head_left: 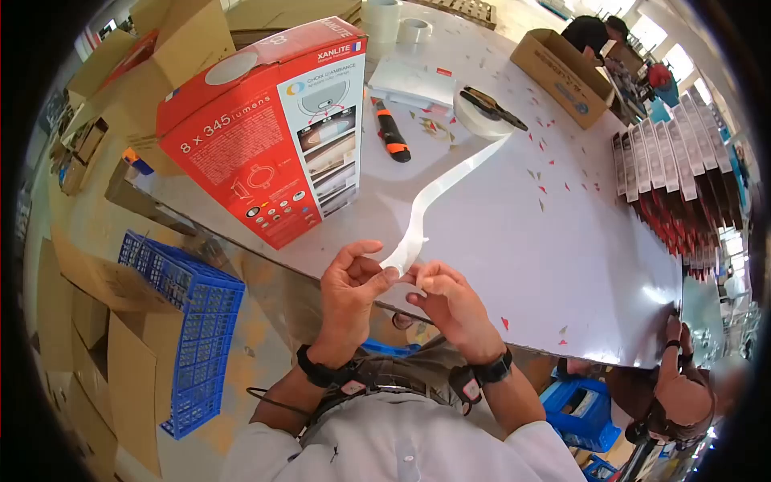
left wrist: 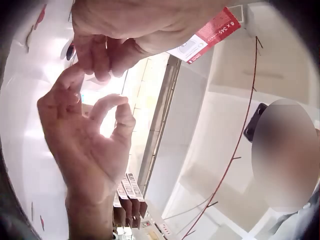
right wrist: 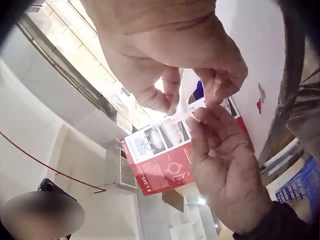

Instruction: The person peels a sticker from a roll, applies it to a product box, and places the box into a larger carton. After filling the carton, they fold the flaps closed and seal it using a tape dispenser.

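In the head view my left hand (head_left: 349,293) pinches the free end of a long white strip (head_left: 419,213) between thumb and fingers. The strip runs back over the table to its roll (head_left: 480,119), which has a pair of dark-handled scissors (head_left: 494,107) lying across it. Close beside the strip's end is my right hand (head_left: 459,309), its fingers bent and its thumb and forefinger tips near each other. I cannot tell whether those tips hold anything. In the right wrist view, fingertips of both hands meet in front of the red and white lamp box (right wrist: 165,167).
The lamp box stands upright at the table's left edge, a round pale seal on top. An orange and black box cutter (head_left: 391,132) lies beside it. Stacked cartons (head_left: 671,153) stand right, an open cardboard box (head_left: 562,76) behind, a blue crate (head_left: 201,345) lower left. Other people are nearby.
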Motion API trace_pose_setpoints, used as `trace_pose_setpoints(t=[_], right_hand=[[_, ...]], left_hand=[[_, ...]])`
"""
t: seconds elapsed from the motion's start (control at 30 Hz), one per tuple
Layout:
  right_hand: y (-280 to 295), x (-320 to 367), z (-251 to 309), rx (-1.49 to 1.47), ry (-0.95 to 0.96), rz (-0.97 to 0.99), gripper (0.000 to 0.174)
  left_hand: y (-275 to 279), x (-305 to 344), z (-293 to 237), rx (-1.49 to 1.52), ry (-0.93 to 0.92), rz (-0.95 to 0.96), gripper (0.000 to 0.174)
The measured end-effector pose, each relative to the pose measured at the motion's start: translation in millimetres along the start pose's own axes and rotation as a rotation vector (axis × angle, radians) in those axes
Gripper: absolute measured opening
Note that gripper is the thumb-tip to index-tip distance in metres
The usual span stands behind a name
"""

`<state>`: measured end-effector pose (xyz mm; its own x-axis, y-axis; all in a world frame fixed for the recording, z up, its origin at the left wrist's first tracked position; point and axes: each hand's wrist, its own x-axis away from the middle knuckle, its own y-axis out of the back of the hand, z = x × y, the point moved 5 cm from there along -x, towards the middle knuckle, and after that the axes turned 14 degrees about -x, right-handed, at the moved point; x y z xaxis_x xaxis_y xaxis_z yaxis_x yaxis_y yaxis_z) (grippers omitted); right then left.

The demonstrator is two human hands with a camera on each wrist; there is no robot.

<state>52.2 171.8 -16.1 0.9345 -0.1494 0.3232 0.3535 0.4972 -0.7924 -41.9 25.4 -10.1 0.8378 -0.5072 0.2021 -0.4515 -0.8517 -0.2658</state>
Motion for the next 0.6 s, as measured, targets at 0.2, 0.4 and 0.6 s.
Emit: trace_pose_setpoints(t=[0.2, 0.4, 0.6], right_hand=[[-26.4, -26.8, 7.5, -0.056, 0.171, 0.013, 0.008], [-23.5, -28.7, 2.5, -0.008, 0.293, -0.016, 0.008], [-21.9, -28.1, 3.5, 0.050, 0.407, -0.051, 0.007]], left_hand=[[1.6, 0.7, 4.7, 0.018, 0.079, 0.013, 0.036], [4.3, -1.1, 15.1, 0.079, 0.074, -0.024, 0.024], [-6.2, 2.3, 6.7, -0.073, -0.042, 0.008, 0.017]])
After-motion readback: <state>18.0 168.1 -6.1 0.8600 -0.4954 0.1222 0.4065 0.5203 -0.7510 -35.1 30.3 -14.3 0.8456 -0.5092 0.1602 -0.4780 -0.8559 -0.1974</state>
